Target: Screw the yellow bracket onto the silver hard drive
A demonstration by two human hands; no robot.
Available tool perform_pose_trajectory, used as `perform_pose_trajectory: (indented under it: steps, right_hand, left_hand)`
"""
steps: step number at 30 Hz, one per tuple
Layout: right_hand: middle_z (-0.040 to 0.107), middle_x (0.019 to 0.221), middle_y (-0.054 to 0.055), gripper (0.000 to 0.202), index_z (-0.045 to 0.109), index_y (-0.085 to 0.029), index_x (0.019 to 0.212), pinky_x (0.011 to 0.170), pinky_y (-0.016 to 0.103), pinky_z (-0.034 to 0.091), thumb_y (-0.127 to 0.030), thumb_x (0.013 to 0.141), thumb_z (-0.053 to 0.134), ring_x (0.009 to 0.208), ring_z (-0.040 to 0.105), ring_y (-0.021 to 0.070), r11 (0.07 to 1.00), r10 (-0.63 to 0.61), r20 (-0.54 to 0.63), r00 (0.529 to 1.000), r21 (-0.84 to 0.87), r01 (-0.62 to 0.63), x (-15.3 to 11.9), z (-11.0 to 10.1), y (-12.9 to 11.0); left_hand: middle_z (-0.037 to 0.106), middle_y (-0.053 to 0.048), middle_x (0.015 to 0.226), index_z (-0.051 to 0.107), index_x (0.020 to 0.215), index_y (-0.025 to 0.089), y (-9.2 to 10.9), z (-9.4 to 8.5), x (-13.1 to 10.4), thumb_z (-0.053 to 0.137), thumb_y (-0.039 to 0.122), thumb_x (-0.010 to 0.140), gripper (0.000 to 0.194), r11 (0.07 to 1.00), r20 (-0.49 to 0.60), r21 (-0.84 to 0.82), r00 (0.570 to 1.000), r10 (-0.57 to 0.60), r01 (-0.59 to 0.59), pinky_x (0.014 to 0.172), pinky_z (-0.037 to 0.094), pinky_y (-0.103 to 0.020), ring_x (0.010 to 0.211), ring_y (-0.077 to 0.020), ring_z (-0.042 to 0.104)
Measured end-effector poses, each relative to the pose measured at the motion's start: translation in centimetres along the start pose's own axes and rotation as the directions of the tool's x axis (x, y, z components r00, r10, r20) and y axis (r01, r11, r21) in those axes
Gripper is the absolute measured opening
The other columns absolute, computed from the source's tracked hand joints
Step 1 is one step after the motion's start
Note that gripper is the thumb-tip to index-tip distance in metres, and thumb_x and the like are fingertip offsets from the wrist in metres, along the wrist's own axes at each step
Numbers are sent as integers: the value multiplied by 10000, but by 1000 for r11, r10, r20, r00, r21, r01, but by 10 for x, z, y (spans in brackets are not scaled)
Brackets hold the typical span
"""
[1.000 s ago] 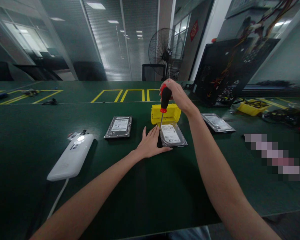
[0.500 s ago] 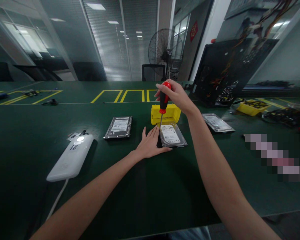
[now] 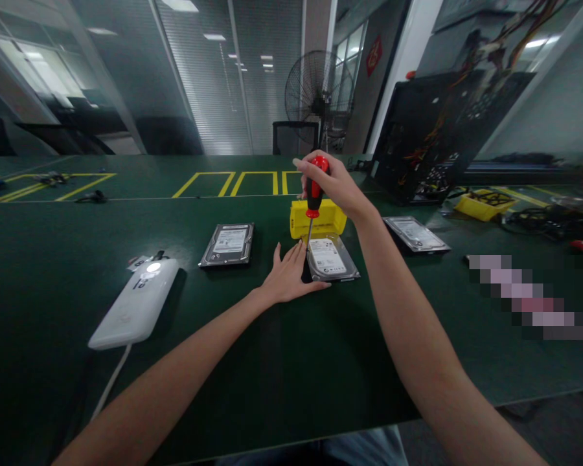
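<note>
My right hand (image 3: 333,181) is closed around the red and black handle of a screwdriver (image 3: 313,194). It stands nearly upright, its shaft reaching down to the left edge of a hard drive (image 3: 331,255) with a white label. My left hand (image 3: 287,277) rests along that drive's left side, fingers outstretched and apart, the thumb against its front edge. Close to the left fingertips is the screwdriver's tip, too small to see clearly. Just behind the drive sits a yellow plastic box (image 3: 318,219). Another hard drive (image 3: 227,244) lies to the left, and a third hard drive (image 3: 415,233) to the right.
A white device (image 3: 135,304) with a cable lies at the left of the green table (image 3: 272,388). Back right stands a black computer case (image 3: 418,142), with a yellow tray (image 3: 483,205) and cables beyond it. A blurred-out item (image 3: 525,294) lies at the right.
The whole view has shifted slightly, so everything sits a little further left and up. Both hands, the screwdriver and the drive keep nearly the same places relative to each other.
</note>
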State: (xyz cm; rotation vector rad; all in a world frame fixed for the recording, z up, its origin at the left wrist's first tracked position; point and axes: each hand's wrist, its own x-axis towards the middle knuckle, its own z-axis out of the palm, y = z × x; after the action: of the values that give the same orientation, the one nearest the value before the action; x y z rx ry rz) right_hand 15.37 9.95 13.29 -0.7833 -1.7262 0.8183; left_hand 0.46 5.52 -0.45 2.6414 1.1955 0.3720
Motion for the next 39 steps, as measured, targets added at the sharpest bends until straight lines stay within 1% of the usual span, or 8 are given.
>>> perform_pose_trajectory:
  steps: [7,13,19,24,27,30,35,39]
  right_hand:
    - [544,713,-1,421,523,-213,894,665,300,537,-629,828,517,651,586,130,995,89,23,996,47,-90,0,1,-4]
    - [568,764,2,398,515,-200,870,663,274,523,-585,800,589,674,601,113,999,20,24,1000,36,-21,2,-1,1]
    - [571,776,-16,369,519,-228,987,674,274,533,-541,808,597,664,616,108,999,-36,7,999,40,36,3,0,2]
    - [558,758,-4,406,552,-221,926,666,293,527,-604,796,587,670,603,122,998,-57,-7,998,14,57,3,-2,3]
    - [545,729,5,510,564,-216,905,652,302,518,-706,819,451,672,585,130,1000,-30,-34,999,-9,30,2,-5,3]
    - [549,745,14,569,557,-204,898,662,310,514,-737,833,368,685,575,133,1000,-14,-32,999,-20,13,2,-6,2]
    - [527,761,5,466,509,-200,844,644,282,502,-663,799,535,692,581,125,1000,-15,-51,999,-28,14,4,-5,3]
    - [544,764,-11,462,431,-221,836,648,265,513,-617,734,646,703,604,121,1000,7,-88,996,28,-5,4,-5,6]
  left_hand:
    - [183,-213,1558,73,1526,103,-3,1,0,318,860,759,1105,1000,-7,3,1000,12,-12,1153,-53,-576,1448,-330,183]
    - [180,-205,1561,81,1526,104,-7,5,0,314,855,764,1095,1000,-18,13,1000,13,-13,1159,-58,-566,1449,-325,182]
    - [189,-211,1558,93,1524,99,-4,3,0,309,857,765,1094,1000,-8,8,1000,14,-14,1157,-60,-568,1450,-320,179]
    - [188,-215,1558,113,1518,72,-2,0,0,305,859,765,1106,1000,4,13,1000,3,-3,1162,-56,-560,1450,-332,171]
    - [182,-221,1558,111,1516,64,-1,-1,-1,305,864,760,1118,1000,10,10,1000,2,-2,1163,-57,-558,1450,-337,165]
    - [179,-214,1561,92,1519,79,0,-1,-1,310,870,753,1123,1000,-3,9,1000,4,-4,1159,-53,-570,1451,-333,168]
    - [185,-222,1557,104,1515,74,0,-1,-1,314,869,753,1121,1000,-5,12,1000,2,-2,1162,-49,-567,1452,-322,172]
    - [186,-211,1560,89,1521,99,-1,1,0,314,860,760,1099,1000,-6,15,1000,5,-5,1158,-46,-578,1449,-330,177]
